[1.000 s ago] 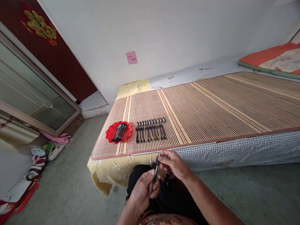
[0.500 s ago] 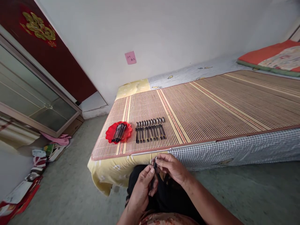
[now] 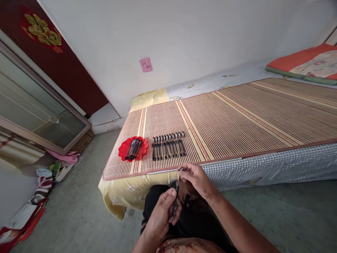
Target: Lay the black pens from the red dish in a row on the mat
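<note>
My left hand (image 3: 167, 207) is closed around the dark body of a pen (image 3: 178, 186), tilted up over my lap. With thumb and fingers, my right hand (image 3: 195, 177) pinches the pen's upper end, where a small shiny tip shows. Between the hands runs a thin dark length of it, perhaps the refill; the left fingers hide the lower part. On the mat beyond my hands lies a row of several pens (image 3: 168, 147), side by side. To their left, a red scalloped dish (image 3: 122, 150) holds a bunch of similar pens (image 3: 134, 148).
A striped bamboo mat (image 3: 231, 123) covers the bed, above a checked and yellow sheet (image 3: 126, 189). Folded orange bedding (image 3: 292, 63) lies at the far right. A pink note (image 3: 146, 65) is on the wall. Shoes and cloths (image 3: 43, 179) line the floor at left.
My right hand has moved up and slightly right, away from my left hand. More of the thin dark length now shows between them. The dish and the row have not moved.
</note>
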The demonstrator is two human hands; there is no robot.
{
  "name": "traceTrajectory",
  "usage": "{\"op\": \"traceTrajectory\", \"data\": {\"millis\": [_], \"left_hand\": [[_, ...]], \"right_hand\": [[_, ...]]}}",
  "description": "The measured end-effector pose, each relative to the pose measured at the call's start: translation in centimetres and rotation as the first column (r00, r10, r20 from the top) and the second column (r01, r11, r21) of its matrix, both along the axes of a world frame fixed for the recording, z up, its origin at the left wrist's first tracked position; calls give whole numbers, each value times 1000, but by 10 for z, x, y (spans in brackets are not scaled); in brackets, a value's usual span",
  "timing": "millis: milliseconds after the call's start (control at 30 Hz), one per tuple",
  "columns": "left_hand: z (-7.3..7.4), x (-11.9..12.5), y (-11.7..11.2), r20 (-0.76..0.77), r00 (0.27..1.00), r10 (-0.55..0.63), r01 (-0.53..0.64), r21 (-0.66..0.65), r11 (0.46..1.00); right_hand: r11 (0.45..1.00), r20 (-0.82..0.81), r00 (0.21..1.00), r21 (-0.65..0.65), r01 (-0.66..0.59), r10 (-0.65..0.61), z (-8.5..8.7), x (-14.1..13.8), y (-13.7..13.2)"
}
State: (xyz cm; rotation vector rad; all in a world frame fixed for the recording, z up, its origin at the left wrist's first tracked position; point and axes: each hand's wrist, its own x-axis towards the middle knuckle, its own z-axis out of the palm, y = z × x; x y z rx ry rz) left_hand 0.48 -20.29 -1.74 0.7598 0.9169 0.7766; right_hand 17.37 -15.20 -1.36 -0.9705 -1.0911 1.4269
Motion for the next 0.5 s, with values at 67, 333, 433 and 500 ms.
{"op": "traceTrajectory", "data": {"millis": [67, 333, 433, 500], "left_hand": [[-1, -1, -1, -23, 1000, 0, 1, 22, 1000], [1, -5, 5, -249, 967, 54, -3, 204, 979], [7, 0, 13, -203, 972, 122, -76, 222, 972], [12, 5, 19, -171, 979, 111, -68, 237, 969]], "right_hand": [[998, -7, 999, 13, 54, -54, 2, 9, 7], [891, -209, 871, -9, 453, -445, 5, 50, 26], [937, -133, 928, 4, 350, -347, 10, 40, 12], [958, -93, 954, -2, 286, -285, 14, 28, 2]]}}
